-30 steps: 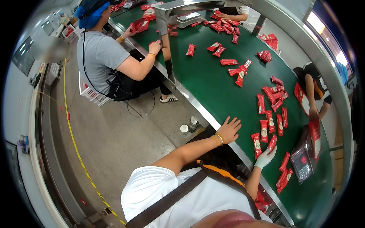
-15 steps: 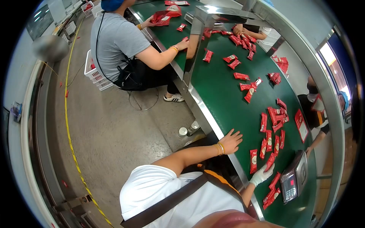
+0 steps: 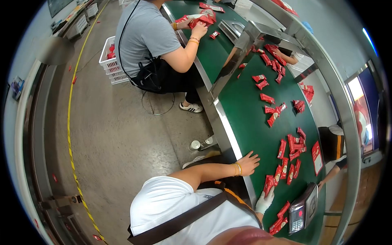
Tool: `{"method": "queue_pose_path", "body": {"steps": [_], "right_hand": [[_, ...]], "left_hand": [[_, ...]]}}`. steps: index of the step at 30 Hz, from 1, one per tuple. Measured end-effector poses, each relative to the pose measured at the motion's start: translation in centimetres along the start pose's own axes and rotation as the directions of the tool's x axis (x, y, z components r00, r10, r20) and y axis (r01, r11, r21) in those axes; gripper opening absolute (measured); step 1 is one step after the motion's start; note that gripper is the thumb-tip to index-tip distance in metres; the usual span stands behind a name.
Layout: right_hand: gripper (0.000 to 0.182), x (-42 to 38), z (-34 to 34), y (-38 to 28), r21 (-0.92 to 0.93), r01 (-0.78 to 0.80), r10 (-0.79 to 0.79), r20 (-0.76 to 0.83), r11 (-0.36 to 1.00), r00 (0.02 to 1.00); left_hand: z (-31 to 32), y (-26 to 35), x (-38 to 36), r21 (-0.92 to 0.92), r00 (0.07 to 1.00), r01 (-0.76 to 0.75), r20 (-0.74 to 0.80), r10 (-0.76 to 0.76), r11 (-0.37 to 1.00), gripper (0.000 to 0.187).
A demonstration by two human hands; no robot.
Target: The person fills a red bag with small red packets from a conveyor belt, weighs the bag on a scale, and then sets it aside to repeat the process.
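Observation:
My bare left hand point(image 3: 248, 164) lies with fingers spread at the near metal edge of the green belt point(image 3: 245, 122). On my right hand point(image 3: 264, 202) is a white glove, its fingers closed around the lower end of a red wrapped snack packet point(image 3: 268, 183). Just beyond it, a row of similar red packets point(image 3: 284, 168) lies on the belt, with a loose pile point(image 3: 296, 145) farther up. Several more packets point(image 3: 279, 220) lie to the right of the gloved hand, next to a digital scale point(image 3: 303, 210) with a lit display.
A seated co-worker point(image 3: 153, 36) handles red bags point(image 3: 203, 18) up the belt. Across it, another person's hand point(image 3: 280, 53) is among packets. A metal frame point(image 3: 232, 61) spans the belt. A red-and-white pouch point(image 3: 317, 158) lies at the far edge; white crates point(image 3: 109, 61) stand on the floor.
My right hand has moved left from the row's right part to its left-end packet. My left hand stays at the belt edge. The view has shifted; the co-worker's two hands are now together at the red bags.

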State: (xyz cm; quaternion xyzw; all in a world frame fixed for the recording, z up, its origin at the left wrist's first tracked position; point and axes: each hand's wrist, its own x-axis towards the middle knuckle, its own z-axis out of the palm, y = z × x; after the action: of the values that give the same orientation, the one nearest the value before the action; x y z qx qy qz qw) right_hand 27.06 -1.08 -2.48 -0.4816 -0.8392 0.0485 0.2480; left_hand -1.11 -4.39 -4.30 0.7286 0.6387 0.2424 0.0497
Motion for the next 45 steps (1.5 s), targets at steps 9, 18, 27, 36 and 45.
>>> {"method": "queue_pose_path", "body": {"steps": [9,18,27,36,45], "right_hand": [[0.069,0.1,0.1,-1.6,-0.039,-0.118,0.119,0.023,0.992,0.993],[0.072,-0.1,1.0,-1.9,-0.097,-0.187,0.184,-0.038,0.978,0.982],[0.068,-0.3,1.3,-2.4,-0.086,-0.184,0.174,-0.113,0.979,0.978],[0.065,-0.2,1.0,-2.4,-0.012,-0.154,0.151,-0.137,0.988,0.979],[0.066,-0.1,1.1,-2.8,0.004,-0.193,0.192,-0.131,0.981,0.973]], "left_hand": [[1.3,-0.4,-0.1,-0.111,0.994,-0.034,-0.106,0.022,0.993,0.035],[1.1,-0.3,-0.3,-0.114,0.992,-0.034,-0.123,0.02,0.993,0.034],[0.5,-0.1,-0.2,-0.075,0.99,-0.041,-0.135,0.031,0.996,0.033],[-11.9,-2.7,-6.9,-0.409,0.693,-0.29,-0.714,-0.106,0.865,0.042],[-33.1,-21.2,-9.4,-0.298,0.422,0.559,-0.7,-0.576,0.773,0.063]]}}
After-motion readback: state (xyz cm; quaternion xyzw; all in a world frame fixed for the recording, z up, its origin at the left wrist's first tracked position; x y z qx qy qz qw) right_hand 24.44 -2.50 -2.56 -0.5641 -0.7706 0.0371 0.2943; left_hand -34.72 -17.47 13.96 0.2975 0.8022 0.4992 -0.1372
